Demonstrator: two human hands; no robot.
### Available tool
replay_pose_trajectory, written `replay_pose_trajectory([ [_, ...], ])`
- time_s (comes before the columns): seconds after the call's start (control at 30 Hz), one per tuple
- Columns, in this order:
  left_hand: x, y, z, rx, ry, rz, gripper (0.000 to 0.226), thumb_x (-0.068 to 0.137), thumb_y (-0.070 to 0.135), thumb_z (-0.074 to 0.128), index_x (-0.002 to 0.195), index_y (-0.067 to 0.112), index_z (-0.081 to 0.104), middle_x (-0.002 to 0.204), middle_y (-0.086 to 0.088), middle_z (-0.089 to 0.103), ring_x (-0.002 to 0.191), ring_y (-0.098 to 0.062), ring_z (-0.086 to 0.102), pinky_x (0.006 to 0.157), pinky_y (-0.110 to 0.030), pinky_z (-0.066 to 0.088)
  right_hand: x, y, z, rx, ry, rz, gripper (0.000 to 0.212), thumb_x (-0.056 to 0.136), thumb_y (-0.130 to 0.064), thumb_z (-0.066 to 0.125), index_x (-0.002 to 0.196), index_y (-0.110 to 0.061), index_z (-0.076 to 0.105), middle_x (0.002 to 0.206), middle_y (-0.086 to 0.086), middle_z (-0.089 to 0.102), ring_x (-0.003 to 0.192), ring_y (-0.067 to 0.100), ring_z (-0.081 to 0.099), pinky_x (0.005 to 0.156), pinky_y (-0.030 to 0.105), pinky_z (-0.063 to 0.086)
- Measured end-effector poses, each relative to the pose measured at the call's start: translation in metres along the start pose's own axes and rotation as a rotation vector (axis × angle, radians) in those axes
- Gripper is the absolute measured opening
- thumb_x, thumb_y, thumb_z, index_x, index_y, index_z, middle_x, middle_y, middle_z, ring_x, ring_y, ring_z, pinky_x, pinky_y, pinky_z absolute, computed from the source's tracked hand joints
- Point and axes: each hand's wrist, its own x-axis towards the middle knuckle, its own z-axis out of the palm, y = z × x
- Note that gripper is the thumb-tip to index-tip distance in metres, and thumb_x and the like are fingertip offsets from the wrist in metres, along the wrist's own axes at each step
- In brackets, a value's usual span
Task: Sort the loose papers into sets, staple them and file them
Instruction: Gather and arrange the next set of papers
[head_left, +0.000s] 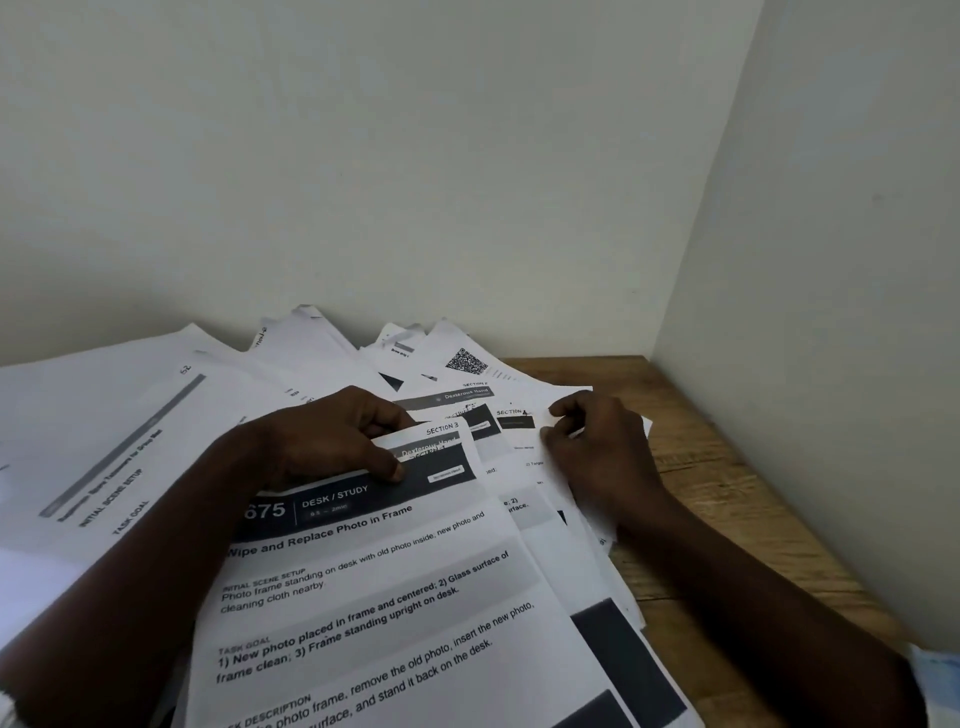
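Papers (291, 374) lie fanned in loose overlap on the wooden desk (727, 519), pushed into the wall corner. My left hand (332, 441) pinches the upper edge of the top sheet (374, 597), thumb on its dark header, apparently to part it from the rest. My right hand (597, 452), fingers curled, pinches the edge of a lower sheet (519, 452), likely steadying the fan. No folder, tray or stapler shows; sorting is judged unfinished.
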Motion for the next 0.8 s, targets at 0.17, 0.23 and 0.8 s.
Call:
replay_pose_trajectory([
  [0.17,-0.001,-0.001,0.002,-0.019,0.008,0.006,0.031,0.086,-0.008,0.075,0.113,0.007,0.075,0.109,-0.013,0.079,0.100,-0.035,0.076,0.090,-0.046,0.061,0.004,0.000,-0.005,0.057,-0.023,0.027,0.018,0.090,-0.038,0.074,0.094,-0.021,0.076,0.087,-0.011,0.073,0.090,0.011,0.068,0.075,0.027,0.047],
  [0.23,-0.001,-0.002,0.002,-0.020,0.010,0.009,0.032,0.086,-0.008,0.075,0.114,0.007,0.075,0.110,-0.013,0.078,0.101,-0.035,0.075,0.093,-0.048,0.060,0.000,-0.002,-0.002,0.078,-0.040,0.035,0.021,0.087,-0.045,0.077,0.095,-0.026,0.073,0.084,-0.012,0.071,0.084,0.007,0.067,0.073,0.030,0.049],
  [0.8,-0.002,-0.010,-0.005,-0.095,-0.038,0.044,0.046,0.086,-0.023,0.064,0.125,0.002,0.066,0.119,-0.016,0.075,0.108,-0.034,0.073,0.093,-0.047,0.060,-0.004,-0.001,0.007,0.152,-0.003,0.007,0.008,0.084,-0.030,0.079,0.090,-0.032,0.073,0.083,-0.018,0.074,0.075,0.005,0.071,0.080,0.042,0.059],
])
